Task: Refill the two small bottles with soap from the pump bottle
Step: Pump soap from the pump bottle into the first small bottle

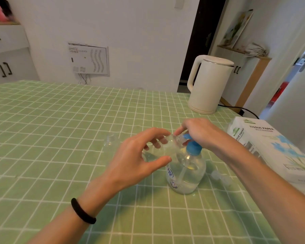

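- Our left hand [139, 155] pinches a small clear bottle [163, 149] between thumb and fingers, tilted so its open neck points toward two o'clock at the pump spout.
- Our right hand [199, 132] rests palm-down on the blue pump head [192, 147] of the pump bottle [186, 173]; fingers curled, and we cannot tell how firmly they press.
- The pump bottle stands upright on the table [60, 138], just at four o'clock of the small bottle.
- A second small bottle [110, 139] sits at ten o'clock of our left hand, apart from it.
- A clear cap [217, 174] lies at three o'clock of the pump bottle.
- A tissue box [271, 147] and a kettle [209, 85] sit toward two o'clock.
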`<move>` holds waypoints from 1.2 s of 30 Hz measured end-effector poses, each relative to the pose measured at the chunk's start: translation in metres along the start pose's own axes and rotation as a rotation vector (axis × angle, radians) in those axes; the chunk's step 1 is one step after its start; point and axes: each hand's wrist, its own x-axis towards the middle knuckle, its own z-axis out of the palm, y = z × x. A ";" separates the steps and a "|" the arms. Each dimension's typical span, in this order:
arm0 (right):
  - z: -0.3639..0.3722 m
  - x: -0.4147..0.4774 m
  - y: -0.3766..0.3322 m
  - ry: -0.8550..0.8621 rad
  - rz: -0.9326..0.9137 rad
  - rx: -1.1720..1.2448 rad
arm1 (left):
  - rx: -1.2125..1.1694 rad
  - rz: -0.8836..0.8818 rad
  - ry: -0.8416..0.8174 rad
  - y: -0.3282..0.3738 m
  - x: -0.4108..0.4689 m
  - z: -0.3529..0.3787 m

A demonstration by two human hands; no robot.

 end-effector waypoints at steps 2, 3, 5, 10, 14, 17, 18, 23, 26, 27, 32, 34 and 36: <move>0.003 0.000 0.000 0.017 0.030 0.048 | -0.002 0.004 0.001 0.000 0.001 0.000; 0.005 0.000 -0.001 0.010 0.046 0.046 | -0.002 0.005 -0.001 0.000 0.001 0.001; 0.007 -0.001 -0.001 -0.010 0.059 0.014 | -0.001 0.001 -0.006 0.000 0.001 0.001; 0.005 0.003 0.002 -0.023 0.040 -0.036 | -0.009 -0.001 0.001 0.001 -0.001 -0.001; -0.003 0.005 -0.002 -0.038 0.026 -0.082 | -0.004 -0.002 0.001 0.000 0.000 -0.001; -0.003 0.008 -0.001 -0.046 0.039 -0.067 | -0.001 -0.005 0.002 -0.001 0.000 -0.001; 0.000 0.007 -0.001 -0.042 0.040 -0.053 | -0.004 -0.004 0.001 -0.001 0.000 -0.001; 0.007 0.005 0.004 -0.010 0.097 0.095 | -0.010 -0.004 0.002 0.000 0.001 -0.001; 0.007 0.003 0.003 -0.026 0.104 0.084 | -0.010 -0.001 -0.008 0.002 0.001 -0.001; 0.007 0.002 0.001 -0.025 0.096 0.073 | -0.009 0.001 -0.008 0.002 0.000 -0.001; -0.001 0.000 -0.007 -0.049 0.064 -0.045 | -0.004 -0.001 -0.005 0.003 0.000 -0.001; -0.003 0.002 -0.008 -0.053 0.056 -0.042 | -0.002 -0.002 -0.006 0.003 0.000 -0.001; 0.000 0.003 -0.005 -0.037 0.061 0.030 | -0.006 0.004 -0.008 0.003 0.001 -0.002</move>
